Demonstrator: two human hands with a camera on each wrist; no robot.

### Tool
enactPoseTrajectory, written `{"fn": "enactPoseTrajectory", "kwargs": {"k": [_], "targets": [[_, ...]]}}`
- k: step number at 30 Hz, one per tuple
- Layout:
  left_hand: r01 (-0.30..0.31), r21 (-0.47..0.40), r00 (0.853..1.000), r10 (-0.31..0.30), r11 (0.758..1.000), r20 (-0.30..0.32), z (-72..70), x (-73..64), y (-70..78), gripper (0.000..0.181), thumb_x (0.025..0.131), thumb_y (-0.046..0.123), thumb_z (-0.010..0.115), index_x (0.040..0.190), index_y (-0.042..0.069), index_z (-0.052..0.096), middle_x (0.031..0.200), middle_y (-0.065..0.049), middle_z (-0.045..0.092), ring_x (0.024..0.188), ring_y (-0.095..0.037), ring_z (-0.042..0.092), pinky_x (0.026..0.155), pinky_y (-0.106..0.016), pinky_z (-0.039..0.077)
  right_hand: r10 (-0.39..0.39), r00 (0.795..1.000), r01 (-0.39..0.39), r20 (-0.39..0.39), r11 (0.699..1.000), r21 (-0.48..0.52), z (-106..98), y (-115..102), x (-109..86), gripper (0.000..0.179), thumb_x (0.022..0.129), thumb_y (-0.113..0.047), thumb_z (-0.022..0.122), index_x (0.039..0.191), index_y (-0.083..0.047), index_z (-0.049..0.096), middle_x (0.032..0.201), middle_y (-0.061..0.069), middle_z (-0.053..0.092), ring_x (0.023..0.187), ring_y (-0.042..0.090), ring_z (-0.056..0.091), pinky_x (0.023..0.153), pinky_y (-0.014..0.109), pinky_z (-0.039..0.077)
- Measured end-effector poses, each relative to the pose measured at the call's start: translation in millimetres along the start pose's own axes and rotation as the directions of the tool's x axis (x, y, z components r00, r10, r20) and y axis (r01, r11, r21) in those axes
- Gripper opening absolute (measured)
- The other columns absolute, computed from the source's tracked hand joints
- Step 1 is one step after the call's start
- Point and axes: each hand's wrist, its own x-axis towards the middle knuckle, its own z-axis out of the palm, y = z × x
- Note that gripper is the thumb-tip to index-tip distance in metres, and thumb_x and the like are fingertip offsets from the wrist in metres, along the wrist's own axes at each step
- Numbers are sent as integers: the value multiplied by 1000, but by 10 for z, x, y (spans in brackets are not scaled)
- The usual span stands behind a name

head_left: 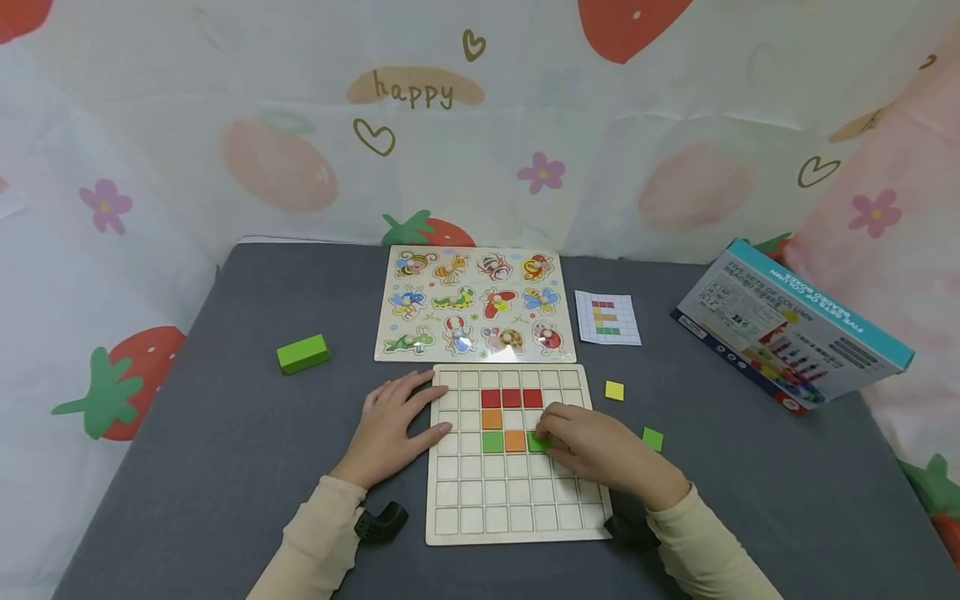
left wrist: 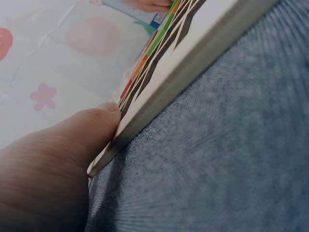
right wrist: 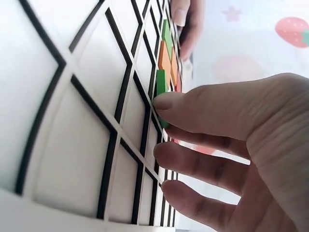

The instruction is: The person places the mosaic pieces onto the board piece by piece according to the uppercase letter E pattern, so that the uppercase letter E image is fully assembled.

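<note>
A pale wooden grid board (head_left: pixel 517 521) lies flat on the table in the head view. Three red tiles (head_left: pixel 512 398) form a row in it, above one orange tile (head_left: pixel 491 419). Lower down sit a green tile (head_left: pixel 492 442) and another orange tile (head_left: pixel 515 441). Beside these, my right hand (head_left: pixel 603 446) pinches a second green tile (head_left: pixel 536 443) at the board's surface; the thumb presses on this tile (right wrist: pixel 161 79) in the right wrist view. My left hand (head_left: pixel 390 429) rests at the board's left edge with fingers extended, its thumb on the rim in the left wrist view.
Behind the board lies an insect picture puzzle (head_left: pixel 472 304), with a pattern card (head_left: pixel 608 319) to its right. A yellow tile (head_left: pixel 614 391) and a green tile (head_left: pixel 652 439) lie right of the board. A green block (head_left: pixel 303 355) is at left, a box (head_left: pixel 787 325) at far right.
</note>
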Motion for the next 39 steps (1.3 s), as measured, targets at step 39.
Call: {"fn": "enactPoseTrajectory", "kwargs": {"k": [39], "targets": [[-108,29,992,105,994,70,-22,-18,-22,78,79,68,62,146,32,41,156,-3,28,144,-30,22,113,-58,14,393,915,-385,-86,918,96,-245,661,-259,32,89,-9,68,119,-2,58,120,14,54,105,27,57,88,46,53]]}}
